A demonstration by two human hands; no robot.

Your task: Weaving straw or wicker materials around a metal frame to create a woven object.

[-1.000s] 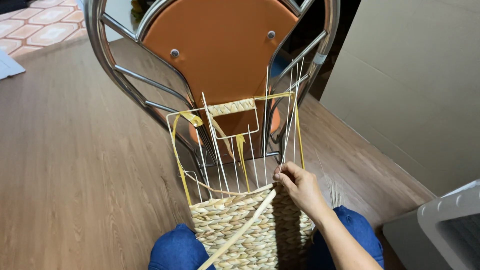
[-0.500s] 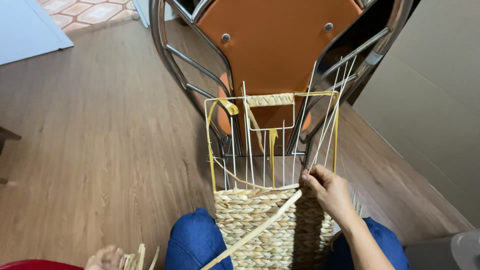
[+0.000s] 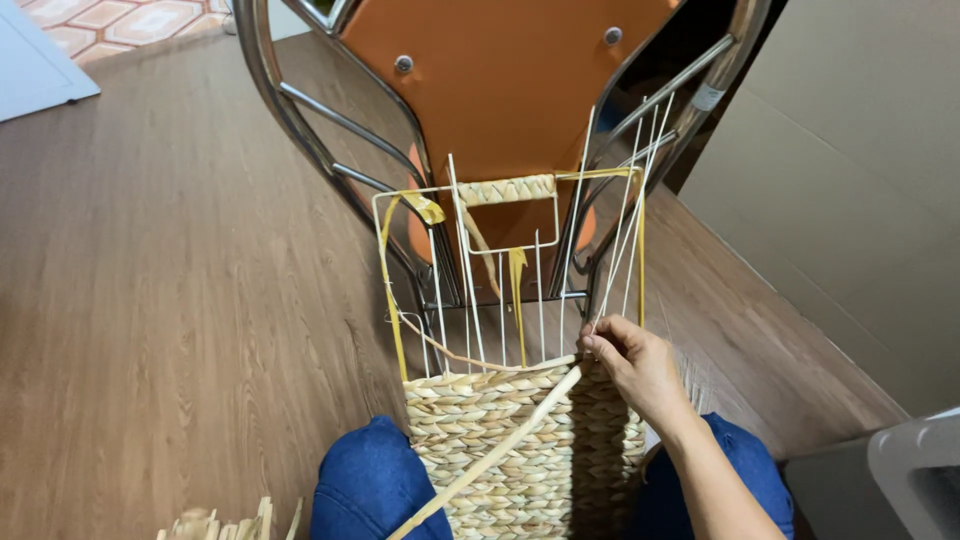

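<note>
Your right hand [image 3: 640, 368] pinches a straw strand [image 3: 490, 455] at the half-woven basket [image 3: 525, 440] top edge; your left hand is out of view.

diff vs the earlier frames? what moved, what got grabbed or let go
The view shifted right; the bundle of straw strips came into view at lower left, and the left hand seen there half a second ago is out of frame now. Nothing newly grabbed or let go. The right hand stays at the upper right edge of the woven part of the basket, pinching the long strand. The chair is unmoved.
</note>
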